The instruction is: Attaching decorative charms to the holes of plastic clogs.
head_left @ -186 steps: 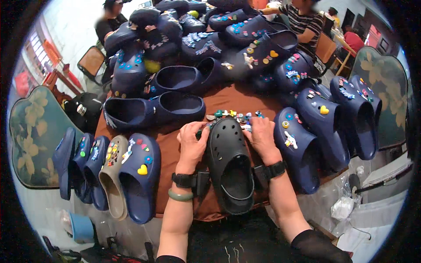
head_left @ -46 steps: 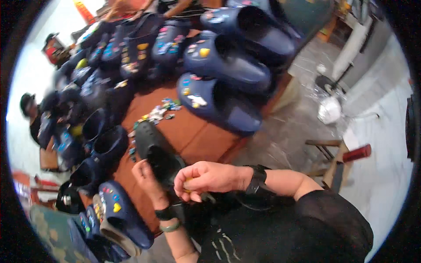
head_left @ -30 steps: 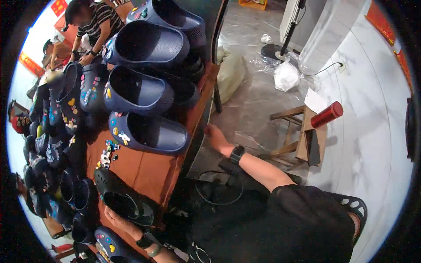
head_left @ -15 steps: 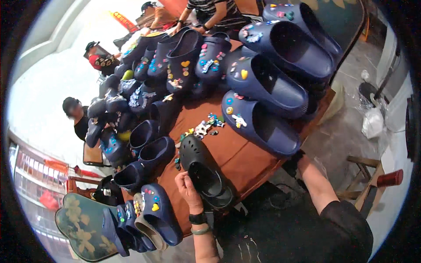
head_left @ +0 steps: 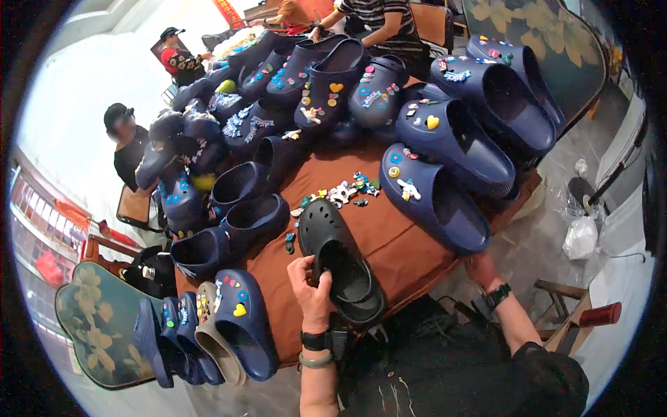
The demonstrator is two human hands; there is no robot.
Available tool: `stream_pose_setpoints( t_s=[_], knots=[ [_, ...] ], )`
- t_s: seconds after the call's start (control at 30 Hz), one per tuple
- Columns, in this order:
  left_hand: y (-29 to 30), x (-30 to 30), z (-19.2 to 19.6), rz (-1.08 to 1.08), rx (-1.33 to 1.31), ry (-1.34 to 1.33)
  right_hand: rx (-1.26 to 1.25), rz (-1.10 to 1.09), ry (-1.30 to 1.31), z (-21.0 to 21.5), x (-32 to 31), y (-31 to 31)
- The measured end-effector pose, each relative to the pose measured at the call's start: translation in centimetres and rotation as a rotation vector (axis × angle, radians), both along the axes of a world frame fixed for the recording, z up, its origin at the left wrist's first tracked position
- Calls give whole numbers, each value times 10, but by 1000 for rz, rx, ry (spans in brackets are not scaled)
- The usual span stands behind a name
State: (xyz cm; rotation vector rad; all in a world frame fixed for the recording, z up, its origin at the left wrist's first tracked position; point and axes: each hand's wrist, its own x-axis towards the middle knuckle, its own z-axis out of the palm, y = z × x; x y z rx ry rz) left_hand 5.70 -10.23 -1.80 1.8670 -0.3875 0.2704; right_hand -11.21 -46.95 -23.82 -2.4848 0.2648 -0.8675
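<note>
A plain black clog (head_left: 334, 234) with round holes in its toe rests on the brown cloth, its heel toward me. My left hand (head_left: 309, 288) grips the left side of its opening, thumb at the rim. My right hand (head_left: 481, 270) is at the table's right edge, just below the heel of a navy clog (head_left: 451, 208) with charms on it; its fingertips are hidden. Beyond the black clog's toe lies a small pile of colourful shoe charms (head_left: 344, 191), with a few dark charms (head_left: 290, 243) to its left.
Decorated navy clogs (head_left: 333, 83) crowd the far and left sides of the brown-covered table (head_left: 410, 271). More stand near left, one beige clog (head_left: 221, 347) among them. Several people sit beyond. A wooden stool (head_left: 566, 299) and a clear plastic bag (head_left: 578, 233) are on the right.
My view has shifted a little. The right hand has come into sight from below the table's edge. My left hand has closed further over the black clog's side.
</note>
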Motion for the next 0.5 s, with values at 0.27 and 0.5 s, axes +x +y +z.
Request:
stream_pose_setpoints(
  t_s=[0.27,0.5],
  knots=[
    [0,-2,8,17,119,-125,-12,526,298,216,7,72],
    [22,45,43,-62,167,-38,-14,644,-42,266,158,128]
  ],
)
